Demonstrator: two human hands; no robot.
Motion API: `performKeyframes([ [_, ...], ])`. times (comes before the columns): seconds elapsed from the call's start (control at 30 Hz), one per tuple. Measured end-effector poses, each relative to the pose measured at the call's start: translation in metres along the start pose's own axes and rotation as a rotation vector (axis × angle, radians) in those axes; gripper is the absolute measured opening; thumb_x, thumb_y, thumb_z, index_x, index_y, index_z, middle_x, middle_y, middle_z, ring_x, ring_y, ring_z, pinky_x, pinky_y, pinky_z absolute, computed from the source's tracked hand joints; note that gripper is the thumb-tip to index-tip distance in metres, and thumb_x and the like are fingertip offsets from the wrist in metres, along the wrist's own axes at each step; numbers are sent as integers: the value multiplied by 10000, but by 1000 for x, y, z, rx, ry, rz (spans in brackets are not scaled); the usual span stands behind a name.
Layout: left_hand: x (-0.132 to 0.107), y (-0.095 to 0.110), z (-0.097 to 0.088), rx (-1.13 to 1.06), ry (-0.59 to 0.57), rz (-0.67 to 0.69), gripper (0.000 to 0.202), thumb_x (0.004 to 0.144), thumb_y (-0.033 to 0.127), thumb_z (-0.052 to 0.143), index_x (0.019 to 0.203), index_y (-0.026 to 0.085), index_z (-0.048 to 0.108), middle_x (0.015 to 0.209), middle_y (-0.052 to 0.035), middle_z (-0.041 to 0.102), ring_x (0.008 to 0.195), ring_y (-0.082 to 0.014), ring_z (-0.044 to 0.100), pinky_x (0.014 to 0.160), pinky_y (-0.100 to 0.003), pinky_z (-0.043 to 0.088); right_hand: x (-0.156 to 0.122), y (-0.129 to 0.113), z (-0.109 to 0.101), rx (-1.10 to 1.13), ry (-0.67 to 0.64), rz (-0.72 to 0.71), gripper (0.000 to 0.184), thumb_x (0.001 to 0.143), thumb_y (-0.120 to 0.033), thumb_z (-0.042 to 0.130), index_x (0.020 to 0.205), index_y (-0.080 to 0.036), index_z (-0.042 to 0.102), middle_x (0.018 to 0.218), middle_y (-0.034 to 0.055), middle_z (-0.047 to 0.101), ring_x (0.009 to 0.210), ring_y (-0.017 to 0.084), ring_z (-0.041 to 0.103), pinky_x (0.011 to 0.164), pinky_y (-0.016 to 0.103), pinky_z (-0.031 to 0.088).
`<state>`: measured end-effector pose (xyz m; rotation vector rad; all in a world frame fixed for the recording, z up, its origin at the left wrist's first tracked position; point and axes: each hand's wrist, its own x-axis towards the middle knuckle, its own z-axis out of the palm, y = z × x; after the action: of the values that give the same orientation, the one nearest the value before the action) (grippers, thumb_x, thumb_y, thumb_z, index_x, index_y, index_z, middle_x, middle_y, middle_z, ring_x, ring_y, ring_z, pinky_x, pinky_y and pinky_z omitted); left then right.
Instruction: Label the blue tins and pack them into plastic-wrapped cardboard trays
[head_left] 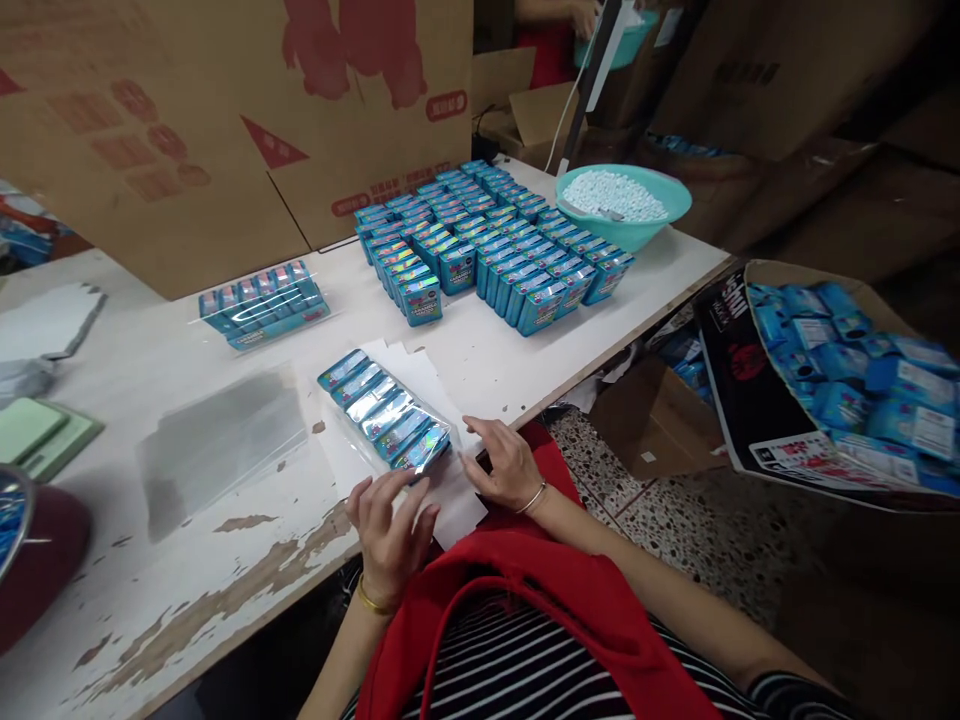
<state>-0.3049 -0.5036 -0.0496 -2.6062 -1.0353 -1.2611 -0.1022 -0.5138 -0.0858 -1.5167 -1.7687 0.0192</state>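
A row of several blue candy packs [386,408] lies in a clear plastic bag on white paper sheets [439,395] near the table's front edge. My left hand [391,530] is at the near end of the bag, fingers bent and apart, the fingertips close to the film. On the right side, my right hand [504,462] has its thumb and fingers apart beside the bag's end. Whether either hand touches the thin film is hard to make out. Left of the row is a stack of flat clear bags [225,450]. Farther back rests another wrapped row of blue packs [262,305].
Many blue packs [480,240] stand in rows at the table's back, beside a turquoise basin [652,235] of white pellets. A large carton [225,130] backs the table. At left are a green scale [45,440] and a dark red bowl [56,560]; at right, an open box [724,370] of blue packets.
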Motion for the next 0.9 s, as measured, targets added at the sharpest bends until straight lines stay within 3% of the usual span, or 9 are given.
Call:
performKeyframes([
  [0.07,0,0,3,38,41,-81,581,752,309,703,1275,241,460,1204,-141,554,1157,-296,501,970,-461,359,7,-4,5,-21,-9,-5,513,853,-309,525,1316,-113,424,1152,149,606,1025,260,545,846,373,448],
  [0.17,3,-3,11,118,2,-185,719,780,353,656,1398,208,319,1333,-191,460,1284,-347,393,1019,-504,303,21,-2,14,-114,-27,23,395,895,-219,434,1273,-112,477,946,119,653,854,233,572,760,356,445],
  [0.3,7,-8,16,150,-7,-125,497,812,208,601,1293,221,477,1170,-139,612,1175,-304,520,993,-478,318,23,7,12,-102,-23,-56,353,909,-169,342,1199,-101,531,775,87,636,703,209,554,684,339,438],
  [0.53,5,0,7,-2,-7,29,161,793,153,620,928,240,621,929,-49,687,972,-221,611,965,-455,342,7,5,6,40,50,0,449,843,-301,514,1263,-150,466,1160,143,586,1048,259,542,863,397,463],
  [0.6,1,-1,4,-73,-27,26,57,810,194,610,852,232,608,906,-41,671,933,-208,604,946,-446,353,7,2,3,113,110,115,358,846,-321,510,1158,-147,522,1078,140,599,974,246,558,815,376,474],
  [0.7,-6,-11,-1,-129,131,-273,78,876,233,516,848,200,581,898,-61,617,902,-196,573,873,-407,405,4,-4,-9,280,96,313,198,867,-343,487,813,-177,580,757,57,586,718,183,540,685,308,452],
  [0.77,-9,-22,-4,-168,218,-554,147,909,278,459,873,186,567,889,-59,587,884,-183,560,830,-363,435,-1,-13,-16,477,-95,402,316,886,-410,480,683,-185,567,638,14,552,629,147,509,639,274,426],
  [0.83,-6,-37,-5,-210,185,-738,206,912,352,457,932,181,569,925,-59,589,895,-175,560,817,-327,448,-4,-26,-19,723,-303,484,363,867,-497,508,733,-178,615,687,9,593,656,138,529,638,256,423],
  [0.9,5,-59,-4,-239,120,-800,299,887,414,496,1066,183,559,1070,-86,590,992,-186,557,855,-322,442,-2,-43,-14,918,-383,557,387,800,-559,582,846,-179,642,803,13,625,729,143,546,655,250,430],
])
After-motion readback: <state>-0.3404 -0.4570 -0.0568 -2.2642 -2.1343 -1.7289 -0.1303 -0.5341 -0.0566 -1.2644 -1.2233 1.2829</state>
